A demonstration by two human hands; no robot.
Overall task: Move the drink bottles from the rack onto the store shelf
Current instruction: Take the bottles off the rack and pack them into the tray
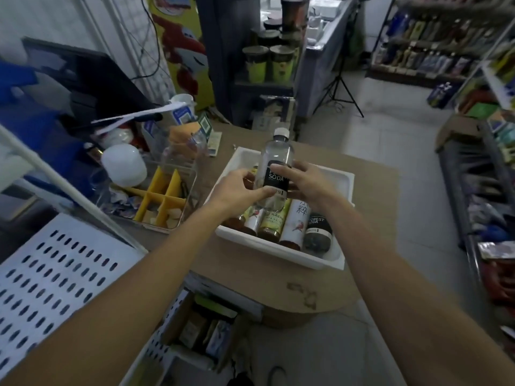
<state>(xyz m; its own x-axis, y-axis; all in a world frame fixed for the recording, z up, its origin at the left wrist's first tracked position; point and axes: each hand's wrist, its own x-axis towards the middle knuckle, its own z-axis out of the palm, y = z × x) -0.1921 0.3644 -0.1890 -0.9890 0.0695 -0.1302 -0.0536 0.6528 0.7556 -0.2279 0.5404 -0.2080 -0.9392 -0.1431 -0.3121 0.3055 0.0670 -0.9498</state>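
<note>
**A:** What lies around the bottle, and what blocks the view of it?

**B:** At the centre of the frame sits a white rectangular plastic tray [281, 253]. It holds a row of bottles lying on their sides. Among them are a tall white-labelled bottle [296, 222] and a dark bottle marked Forest Soda [317, 232]. Left of the tray stands a clear acrylic box with yellow dividers [164, 201]. A white perforated metal panel [55, 280] fills the lower left. The 2 hands cover parts of the held bottle's label.

**A:** Where is that bottle, and how is it held?

**B:** The clear plastic soda bottle with a white cap and black label [274, 174] is at the centre of the frame, held over the tray. The left hand [239, 188] wraps its lower left side, with the thumb across the bottom of the label. The right hand [309, 182] clasps the right side, fingers spread along the label's edge.

**A:** Which way does it point?

**B:** It is nearly upright. Its long axis runs up the frame, with the cap toward the top and leaning slightly right. The bottles in the tray lie with their bases toward the lower edge of the frame.

**A:** And the surface and the room?

**B:** The tray rests on a brown counter with a rounded near edge [362, 213]. Beyond it is a grey tiled floor [390, 140]. A black tripod [338, 87] stands right of upper centre. Stocked store shelves [432, 51], blurred, are in the upper right.
</note>
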